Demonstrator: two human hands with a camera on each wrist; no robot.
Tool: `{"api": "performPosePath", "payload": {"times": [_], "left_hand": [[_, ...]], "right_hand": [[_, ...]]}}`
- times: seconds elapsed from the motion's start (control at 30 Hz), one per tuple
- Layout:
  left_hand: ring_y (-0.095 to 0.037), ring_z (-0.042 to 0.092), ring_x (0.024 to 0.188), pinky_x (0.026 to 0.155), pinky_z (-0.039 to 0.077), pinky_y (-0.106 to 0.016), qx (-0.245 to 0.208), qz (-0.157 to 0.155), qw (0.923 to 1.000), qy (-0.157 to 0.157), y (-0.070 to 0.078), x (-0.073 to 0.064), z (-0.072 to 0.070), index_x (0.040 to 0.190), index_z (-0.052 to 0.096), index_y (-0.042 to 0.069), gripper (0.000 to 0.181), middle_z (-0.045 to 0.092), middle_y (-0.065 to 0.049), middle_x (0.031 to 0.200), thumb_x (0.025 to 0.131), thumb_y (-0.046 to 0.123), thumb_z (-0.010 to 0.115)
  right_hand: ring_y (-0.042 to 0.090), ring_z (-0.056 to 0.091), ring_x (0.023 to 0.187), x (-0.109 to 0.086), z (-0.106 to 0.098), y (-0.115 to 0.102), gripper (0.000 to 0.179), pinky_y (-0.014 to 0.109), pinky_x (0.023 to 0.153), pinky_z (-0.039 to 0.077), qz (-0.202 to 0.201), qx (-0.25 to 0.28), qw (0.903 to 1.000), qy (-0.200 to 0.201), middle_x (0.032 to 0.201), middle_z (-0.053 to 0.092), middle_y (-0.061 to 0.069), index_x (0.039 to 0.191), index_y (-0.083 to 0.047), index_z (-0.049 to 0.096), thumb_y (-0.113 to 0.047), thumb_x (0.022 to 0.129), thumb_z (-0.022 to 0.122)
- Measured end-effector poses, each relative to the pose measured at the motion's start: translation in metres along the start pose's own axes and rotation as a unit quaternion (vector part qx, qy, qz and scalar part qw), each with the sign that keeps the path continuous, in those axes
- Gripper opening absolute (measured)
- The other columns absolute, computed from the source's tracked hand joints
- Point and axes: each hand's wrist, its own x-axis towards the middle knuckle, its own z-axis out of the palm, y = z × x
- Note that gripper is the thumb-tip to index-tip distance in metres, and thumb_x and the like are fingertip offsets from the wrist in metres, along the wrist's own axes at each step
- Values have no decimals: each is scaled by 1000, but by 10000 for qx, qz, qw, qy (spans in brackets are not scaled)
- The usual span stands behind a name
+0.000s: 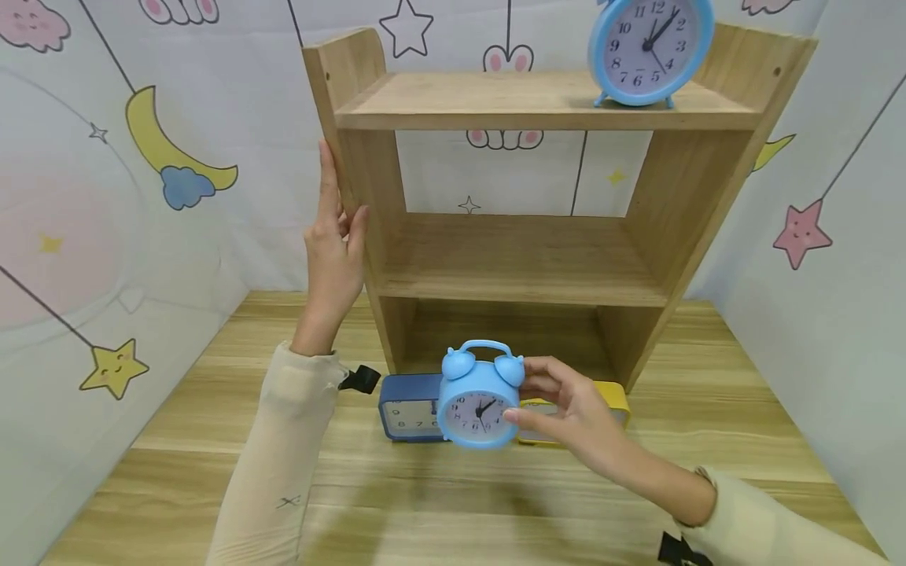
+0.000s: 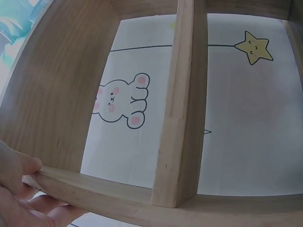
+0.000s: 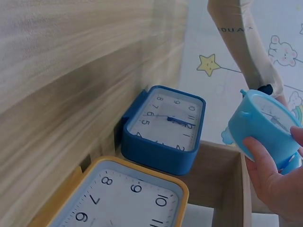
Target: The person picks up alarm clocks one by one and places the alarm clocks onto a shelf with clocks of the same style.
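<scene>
My right hand (image 1: 576,405) holds a light blue twin-bell alarm clock (image 1: 470,417) by its side, thumb at the front rim and fingers behind. In the right wrist view the same clock tilts in the fingers, dial up. My left hand (image 1: 334,255) grips the left side panel of a wooden shelf unit (image 1: 534,299); the left wrist view shows thumb and fingers about its edge. Behind the held clock on the table stand a dark blue rectangular clock (image 3: 163,127) and a yellow rectangular clock (image 3: 128,194), both partly covered in the head view.
A second light blue alarm clock (image 1: 647,51) stands at the right of the top shelf (image 1: 481,94). Below is a bare middle shelf (image 1: 524,251). The wood-grain table (image 1: 212,440) runs to white patterned walls (image 1: 177,259) on the left, back and right.
</scene>
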Motion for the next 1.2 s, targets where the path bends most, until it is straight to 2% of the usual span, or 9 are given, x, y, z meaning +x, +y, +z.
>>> {"api": "performPosePath", "payload": {"times": [0.07,0.17,0.37,0.57,0.63,0.7,0.8,0.93,1.2], "left_hand": [[-27,58,119,92,52,-47,-31,-15,10000,-11,0,0,0,162,11,18,74,20,17,161,102,6,53],[-26,58,120,91,53,-46,-24,-10,10000,14,-1,0,0,161,11,18,73,21,16,161,102,8,54],[-24,59,101,77,54,-33,51,5,10000,38,-3,0,1,161,12,17,72,21,16,161,103,11,53],[-25,59,95,71,51,-30,107,23,9999,51,-2,0,1,161,12,17,72,21,16,161,103,11,54],[-24,59,86,68,50,-28,153,24,9999,45,-2,-1,0,162,11,18,72,20,16,161,103,10,54],[-22,54,70,61,46,-25,221,26,9997,34,-1,-1,-1,162,11,19,72,18,14,162,103,11,53],[-20,36,55,53,37,-25,268,-5,9996,8,0,-2,-1,162,11,19,72,17,11,163,104,12,52],[-19,33,54,53,36,-24,288,-22,9996,-2,0,-2,-1,162,10,20,71,26,3,162,104,12,52],[-21,29,55,53,33,-25,265,-13,9996,9,-1,-2,0,162,10,20,72,23,7,163,104,12,52]], "right_hand": [[25,65,106,2,-2,-2,48,35,80,57,-45,-118,9999,54,117,68,17,130,5,55,-1,87,75],[25,66,105,7,-4,-6,49,33,81,57,-86,-231,9996,115,117,67,18,131,6,55,-1,87,75],[26,66,105,16,-9,-15,51,34,80,57,-128,-332,9992,191,118,65,19,132,6,55,-1,86,76],[26,66,106,25,-14,-26,54,37,78,58,-139,-322,9992,164,120,63,21,135,7,53,0,87,75],[27,66,106,28,-15,-29,54,38,77,58,-93,-266,9995,155,121,62,22,136,8,51,1,87,75],[27,66,106,30,-16,-31,54,38,76,58,-81,-236,9996,137,121,62,23,137,9,50,1,88,73],[26,66,105,32,-17,-35,54,38,77,58,-100,-241,9996,111,121,62,23,138,9,49,0,90,72],[25,66,106,36,-20,-41,56,39,76,58,-140,-274,9995,110,122,61,23,140,8,47,-1,91,71],[24,65,108,47,-26,-54,62,41,77,58,-178,-384,9989,187,126,61,23,146,6,42,-1,92,70]]}}
